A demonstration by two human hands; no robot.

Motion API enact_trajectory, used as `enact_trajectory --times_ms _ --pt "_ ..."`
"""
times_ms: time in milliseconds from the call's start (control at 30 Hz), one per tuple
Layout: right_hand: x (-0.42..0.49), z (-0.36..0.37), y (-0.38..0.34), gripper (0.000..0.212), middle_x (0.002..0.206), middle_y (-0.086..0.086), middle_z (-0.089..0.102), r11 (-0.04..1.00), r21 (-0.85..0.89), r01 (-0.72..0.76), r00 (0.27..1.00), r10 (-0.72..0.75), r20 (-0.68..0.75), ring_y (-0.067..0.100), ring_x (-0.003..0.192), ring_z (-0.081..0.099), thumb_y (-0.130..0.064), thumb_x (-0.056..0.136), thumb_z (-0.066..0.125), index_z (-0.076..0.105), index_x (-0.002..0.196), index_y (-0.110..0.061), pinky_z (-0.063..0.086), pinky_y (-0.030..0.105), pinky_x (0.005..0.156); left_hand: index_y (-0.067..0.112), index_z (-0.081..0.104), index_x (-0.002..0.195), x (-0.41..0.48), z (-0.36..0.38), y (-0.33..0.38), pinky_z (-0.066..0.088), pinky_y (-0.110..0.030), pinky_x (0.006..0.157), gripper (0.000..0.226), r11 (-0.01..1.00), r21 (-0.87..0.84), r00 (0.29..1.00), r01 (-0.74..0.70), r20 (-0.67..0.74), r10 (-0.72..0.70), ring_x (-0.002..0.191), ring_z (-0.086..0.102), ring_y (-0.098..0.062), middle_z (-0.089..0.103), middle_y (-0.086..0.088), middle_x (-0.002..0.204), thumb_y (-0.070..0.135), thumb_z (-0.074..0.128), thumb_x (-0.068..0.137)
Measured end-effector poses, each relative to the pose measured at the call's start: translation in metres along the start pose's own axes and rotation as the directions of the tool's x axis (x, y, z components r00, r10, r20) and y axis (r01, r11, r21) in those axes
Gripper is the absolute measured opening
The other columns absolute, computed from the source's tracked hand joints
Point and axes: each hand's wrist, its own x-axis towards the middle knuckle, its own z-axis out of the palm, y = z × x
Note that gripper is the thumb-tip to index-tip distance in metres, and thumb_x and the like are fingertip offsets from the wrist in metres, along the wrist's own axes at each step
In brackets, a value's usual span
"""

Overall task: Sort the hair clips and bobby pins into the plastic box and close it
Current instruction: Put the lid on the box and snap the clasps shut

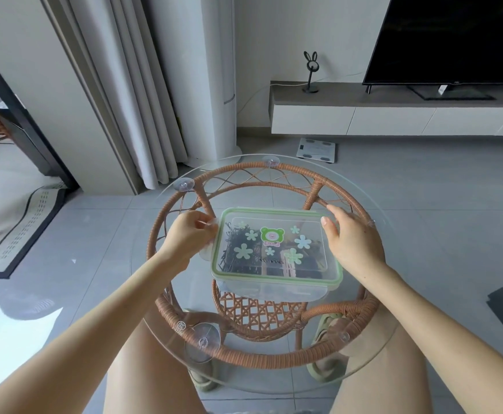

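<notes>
**Box on glass table, lid in place.** The box (275, 278) sits near the middle of the round glass top (262, 376), with bare glass on all four sides and the widest free strip on the near side, toward the person's knees. The lid (277, 218), clear with a green seal and flower stickers, lies flat over the rim. Through it, dark pins (236, 249) show in the left part and darker clips (314, 252) in the right part.

The left hand (189, 234) is at the box's left short side, its fingers curled and pinching the clear latch (212, 231) there. The right hand (354, 239) rests at the far right corner with fingers loosely extended, thumb on the lid edge, gripping nothing. Both forearms reach in from the near edge, one on each side of the box.

The glass rests on a rattan frame (262, 358) by way of clear suction cups (202, 342), and its rim overhangs the frame all round. The floor is grey tile. Beyond the table lie a scale (316, 149), a curtain (136, 94), a low bench (363, 116) carrying a TV (453, 37), and at left a rug (20, 222).
</notes>
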Motion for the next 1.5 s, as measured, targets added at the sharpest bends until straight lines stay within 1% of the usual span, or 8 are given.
enact_trajectory --times_ms 233,400,567,800,1033,1233,1400,1500 --pt "-0.030 0.005 -0.007 0.050 0.124 0.013 0.060 0.984 -0.065 -0.166 0.982 0.171 0.080 0.032 0.110 0.057 -0.041 0.099 0.019 0.038 0.134 -0.011 0.044 0.033 0.081 0.003 0.045 0.119 -0.013 0.008 0.004 0.040 -0.023 0.054 0.031 0.972 0.212 0.985 -0.098 -0.121 0.125 0.067 0.051 -0.017 0.058 -0.002 0.084 0.017 0.050 0.091" --pt "-0.027 0.011 -0.006 0.052 0.098 0.014 0.066 0.979 -0.160 -0.125 0.988 0.137 0.070 0.031 0.088 0.062 -0.042 0.098 0.016 0.052 0.112 -0.007 0.037 0.029 0.064 -0.002 0.044 0.116 -0.026 0.019 -0.004 0.043 -0.044 0.077 0.043 0.657 0.735 0.908 -0.167 -0.145 0.394 0.102 0.050 -0.040 0.054 -0.024 0.112 0.034 0.042 0.094" --pt "-0.020 0.005 -0.010 0.067 0.065 0.008 0.052 0.886 -0.464 -0.029 0.992 0.083 0.095 0.023 0.059 0.048 -0.042 0.098 0.013 0.065 0.079 -0.004 0.031 0.025 0.053 0.006 0.055 0.073 -0.021 0.018 0.007 0.032 -0.026 0.048 0.064 0.414 0.906 0.981 -0.089 0.008 0.193 0.055 0.047 -0.019 0.055 -0.006 0.065 0.052 0.015 0.095" --pt "-0.010 0.006 0.002 0.068 0.052 0.005 0.045 0.925 -0.379 0.036 0.976 0.050 0.213 0.025 0.060 0.051 -0.042 0.098 0.009 0.051 0.059 -0.006 0.029 0.024 0.048 0.009 0.044 0.054 -0.005 0.015 0.002 0.038 -0.027 0.055 0.071 0.551 0.814 0.977 -0.183 0.215 0.007 0.052 0.046 -0.017 0.044 -0.004 0.054 0.048 0.002 0.095" --pt "-0.008 0.001 0.014 0.063 0.045 0.002 0.030 0.993 0.070 -0.091 0.913 0.056 0.405 0.018 0.045 0.034 -0.044 0.098 0.014 0.027 0.045 -0.013 0.027 0.029 0.052 -0.005 0.066 0.094 0.006 0.015 -0.014 0.043 -0.034 0.082 0.082 0.799 0.585 0.958 -0.140 0.285 -0.040 0.089 0.059 -0.030 0.066 -0.024 0.101 0.051 0.006 0.094" --pt "-0.017 0.001 0.009 0.059 0.042 0.000 0.027 0.957 0.237 -0.168 0.917 0.063 0.395 0.018 0.044 0.031 -0.046 0.097 0.019 0.024 0.046 -0.016 0.023 0.030 0.051 -0.006 0.066 0.094 0.007 0.013 -0.014 0.041 -0.034 0.087 0.082 0.827 0.543 0.953 -0.147 0.303 -0.029 0.094 0.059 -0.031 0.065 -0.024 0.105 0.052 0.007 0.093" --pt "-0.061 0.007 -0.022 0.068 0.046 0.003 0.044 0.950 0.143 -0.279 0.900 0.206 0.383 0.018 0.047 0.048 -0.047 0.096 0.009 0.041 0.049 -0.010 0.031 0.025 0.046 -0.001 0.060 0.085 0.036 0.008 0.005 0.044 -0.037 0.082 0.075 0.678 0.705 0.967 -0.206 0.252 0.032 0.079 0.056 -0.029 0.064 -0.020 0.086 0.053 0.008 0.094" --pt "-0.099 0.013 -0.051 0.068 0.041 0.002 0.054 0.710 0.418 -0.568 0.764 0.265 0.588 0.008 0.030 0.045 -0.053 0.094 0.015 0.051 0.060 -0.007 0.033 0.018 0.036 0.004 0.058 0.077 0.057 0.014 0.006 0.044 -0.032 0.059 0.071 0.717 0.668 0.980 -0.198 0.138 0.142 0.063 0.054 -0.028 0.053 -0.007 0.059 0.068 0.027 0.085"
